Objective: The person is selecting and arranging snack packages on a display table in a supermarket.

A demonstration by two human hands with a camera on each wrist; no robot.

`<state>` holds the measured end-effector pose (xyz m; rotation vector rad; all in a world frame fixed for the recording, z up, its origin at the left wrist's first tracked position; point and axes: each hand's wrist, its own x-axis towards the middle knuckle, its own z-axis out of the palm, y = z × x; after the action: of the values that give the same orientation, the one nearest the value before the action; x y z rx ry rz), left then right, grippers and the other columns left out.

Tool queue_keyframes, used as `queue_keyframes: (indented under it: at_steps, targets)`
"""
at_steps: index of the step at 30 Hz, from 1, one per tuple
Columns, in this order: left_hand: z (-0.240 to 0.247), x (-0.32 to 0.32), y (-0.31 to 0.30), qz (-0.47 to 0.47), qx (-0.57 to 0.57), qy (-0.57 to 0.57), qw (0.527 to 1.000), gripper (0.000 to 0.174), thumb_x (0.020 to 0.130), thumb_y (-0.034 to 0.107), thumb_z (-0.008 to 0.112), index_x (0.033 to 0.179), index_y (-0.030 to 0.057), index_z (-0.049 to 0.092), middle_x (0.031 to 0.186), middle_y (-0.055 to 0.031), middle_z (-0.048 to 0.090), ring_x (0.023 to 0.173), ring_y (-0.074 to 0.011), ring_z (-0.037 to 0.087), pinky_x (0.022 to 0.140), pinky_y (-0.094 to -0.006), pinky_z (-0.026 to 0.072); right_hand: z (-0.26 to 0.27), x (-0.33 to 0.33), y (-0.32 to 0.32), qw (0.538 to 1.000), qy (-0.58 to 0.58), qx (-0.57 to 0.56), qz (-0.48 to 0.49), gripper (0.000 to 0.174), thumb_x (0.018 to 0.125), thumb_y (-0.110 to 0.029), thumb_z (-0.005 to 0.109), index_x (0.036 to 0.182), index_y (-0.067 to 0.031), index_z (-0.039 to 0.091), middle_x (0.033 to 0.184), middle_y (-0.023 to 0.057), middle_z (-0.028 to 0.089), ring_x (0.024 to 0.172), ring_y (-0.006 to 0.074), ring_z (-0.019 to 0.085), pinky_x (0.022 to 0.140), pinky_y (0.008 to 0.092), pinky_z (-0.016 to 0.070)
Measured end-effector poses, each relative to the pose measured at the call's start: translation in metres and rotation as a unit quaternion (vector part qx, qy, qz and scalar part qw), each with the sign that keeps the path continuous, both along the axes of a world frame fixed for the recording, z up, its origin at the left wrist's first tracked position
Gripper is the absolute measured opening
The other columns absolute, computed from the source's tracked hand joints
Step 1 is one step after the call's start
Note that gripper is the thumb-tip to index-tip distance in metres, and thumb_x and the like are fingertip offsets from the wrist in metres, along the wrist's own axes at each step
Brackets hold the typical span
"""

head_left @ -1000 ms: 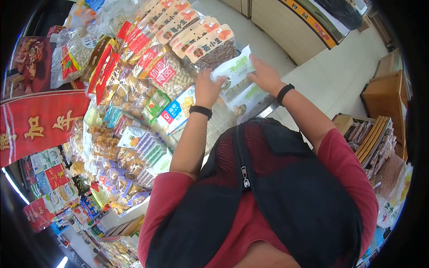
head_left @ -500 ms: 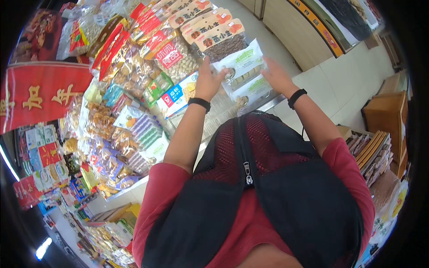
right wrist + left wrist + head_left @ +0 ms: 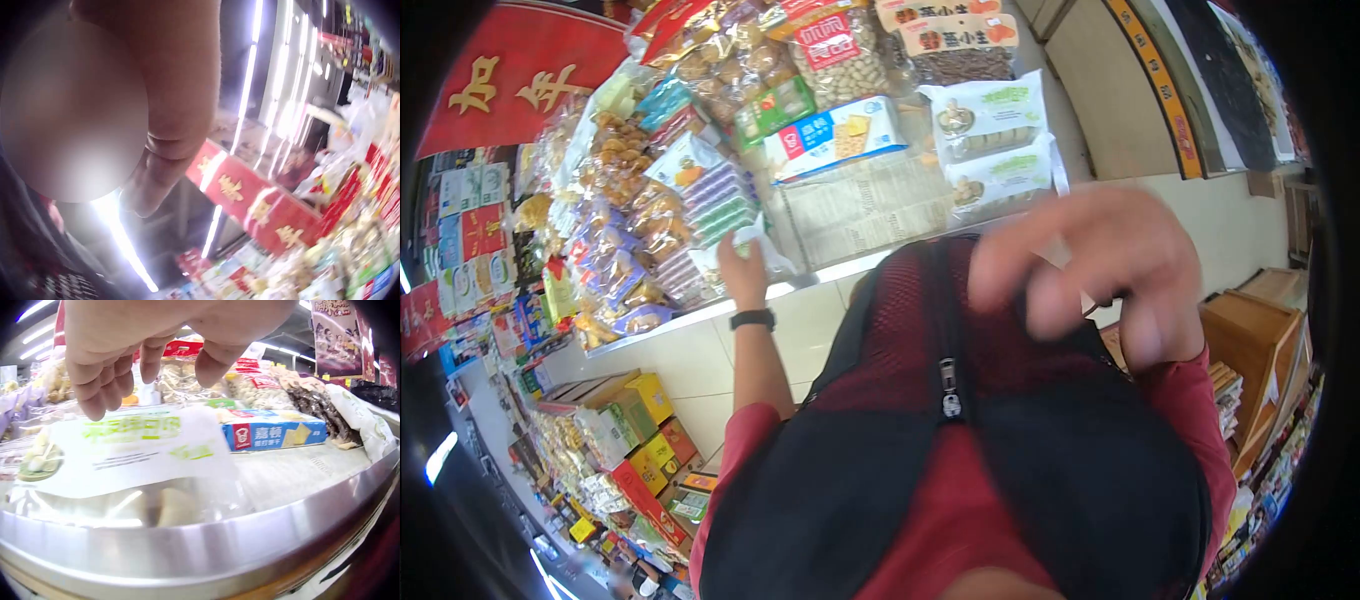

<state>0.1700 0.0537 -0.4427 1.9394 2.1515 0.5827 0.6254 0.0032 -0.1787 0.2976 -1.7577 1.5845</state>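
At the front left of the display table, my left hand [image 3: 743, 270] reaches over a white wrapped pack with green lettering [image 3: 144, 440]. In the left wrist view its fingers hang bent downward, fingertips right at the pack's upper edge. Pale round pieces show through the clear part. My right hand [image 3: 1100, 265] is raised before my chest, blurred, with loosely bent fingers and nothing in it. Beyond it, two similar packs lie one behind the other, the far pack [image 3: 990, 112] and the near pack [image 3: 1003, 182].
A blue and white cracker box [image 3: 836, 138] lies mid-table behind a newspaper-like lining [image 3: 865, 205]. Bagged snacks [image 3: 640, 220] crowd the left, with peanut bags [image 3: 845, 70] behind. A metal rim [image 3: 200, 544] edges the front. A red banner [image 3: 530, 75] hangs at the far left.
Both hands have left the far white pack on the right. My left hand has moved left to the front-left pack, and my right hand has drawn back toward my chest. The head view has shifted.
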Motion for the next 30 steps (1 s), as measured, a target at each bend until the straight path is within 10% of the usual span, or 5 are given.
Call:
queue_keyframes:
  at_steps: [16,30]
  targets:
    - [-0.037,-0.098,0.011,0.124,-0.098,-0.056,0.986,0.099,0.072,0.045,0.077,0.140,-0.0113,0.032,0.136,-0.0321,0.046,0.127,-0.0422,0.045,0.107,-0.0429,0.0349,0.051,-0.035,-0.018,0.981,0.029,-0.186,0.046,0.032,0.078,-0.012,0.077,0.105,0.0047,0.070,0.129,0.0341,0.052,0.108,0.0488,0.058,0.093,0.0457,0.0509]
    - [-0.025,-0.132,0.026,0.121,-0.113,-0.089,0.982,0.045,0.078,0.022,0.071,0.111,-0.0060,0.058,0.098,-0.0190,0.065,0.087,-0.0288,0.063,0.079,-0.0385,0.0489,0.012,-0.061,-0.010,0.993,0.070,-0.096,0.028,0.023,0.086,-0.015,0.071,0.104,-0.0003,0.071,0.123,0.0364,0.054,0.110,0.0471,0.058,0.092,0.0513,0.0501]
